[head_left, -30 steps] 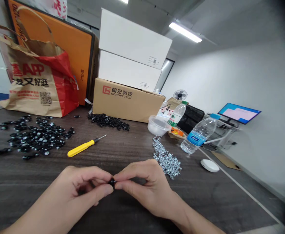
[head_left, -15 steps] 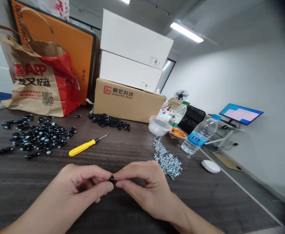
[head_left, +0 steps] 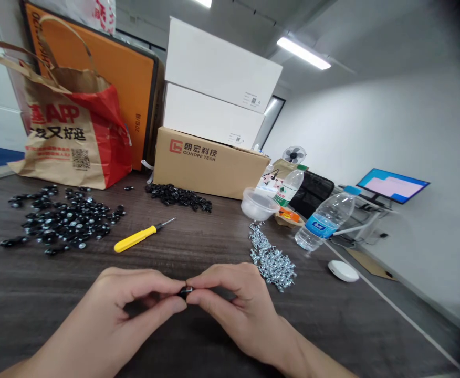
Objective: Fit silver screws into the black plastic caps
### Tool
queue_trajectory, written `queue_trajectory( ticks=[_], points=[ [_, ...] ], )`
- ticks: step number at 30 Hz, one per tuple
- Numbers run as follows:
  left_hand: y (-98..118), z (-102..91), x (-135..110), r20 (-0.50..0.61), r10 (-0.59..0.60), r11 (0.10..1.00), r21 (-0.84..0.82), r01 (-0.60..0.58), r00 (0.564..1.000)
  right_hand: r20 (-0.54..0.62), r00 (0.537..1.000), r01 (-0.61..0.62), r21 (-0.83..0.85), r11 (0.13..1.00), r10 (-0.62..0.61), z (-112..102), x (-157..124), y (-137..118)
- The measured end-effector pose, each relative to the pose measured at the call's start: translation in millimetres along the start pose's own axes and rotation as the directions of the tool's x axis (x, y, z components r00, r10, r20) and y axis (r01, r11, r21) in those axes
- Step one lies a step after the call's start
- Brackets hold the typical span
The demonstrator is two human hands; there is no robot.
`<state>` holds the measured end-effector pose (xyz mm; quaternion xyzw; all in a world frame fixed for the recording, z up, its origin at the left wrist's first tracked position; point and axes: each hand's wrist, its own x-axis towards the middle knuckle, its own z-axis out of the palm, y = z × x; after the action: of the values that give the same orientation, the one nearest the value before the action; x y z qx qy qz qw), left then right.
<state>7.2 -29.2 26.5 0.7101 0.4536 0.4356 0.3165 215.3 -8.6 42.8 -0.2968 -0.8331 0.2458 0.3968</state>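
Holding a small black part [head_left: 183,292] in the left grip [head_left: 131,300], pinched narrow between thumb and forefinger. Got the right grip [head_left: 236,303] right up against it, pinched just as narrow on a silver bit [head_left: 189,289] at the part's right end. So, black part right at the fingertips, between both hands, over the bare middle of the dark desk [head_left: 202,247]. Too tiny to make out much more detail there.

Moving outward, got a pile of silver screws [head_left: 274,268] just beyond the right knuckles, pretty close to them. Also see a yellow screwdriver [head_left: 136,239] beyond the left grip, lying with its tip pointing away and to the right. Farther left, got a messy pile of black pieces with silver metal [head_left: 68,220], plus a plain black heap [head_left: 179,197] near the brown carton [head_left: 214,165].

Over on the right, got a clear plastic tub [head_left: 259,206], a blue-capped bottle [head_left: 326,220] and a white rounded gadget [head_left: 343,271]. Blocking off the back with a paper bag [head_left: 62,139], an orange box [head_left: 135,100] and white boxes [head_left: 222,60] stacked on the carton.
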Motion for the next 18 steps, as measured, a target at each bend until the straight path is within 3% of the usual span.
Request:
queue_trajectory(
  ticks=[12,18],
  points=[
    [-3,-4.3,-1,0.028,0.176,0.979,0.096,-0.178,0.984,0.059,0.992,-0.107,-0.082,0.991,0.112,2,1,-8],
    [-12,-0.9,-3,0.042,0.223,0.966,0.121,-0.226,0.974,0.164,0.986,0.004,-0.100,0.995,0.012,-3,2,-10]
  ],
)
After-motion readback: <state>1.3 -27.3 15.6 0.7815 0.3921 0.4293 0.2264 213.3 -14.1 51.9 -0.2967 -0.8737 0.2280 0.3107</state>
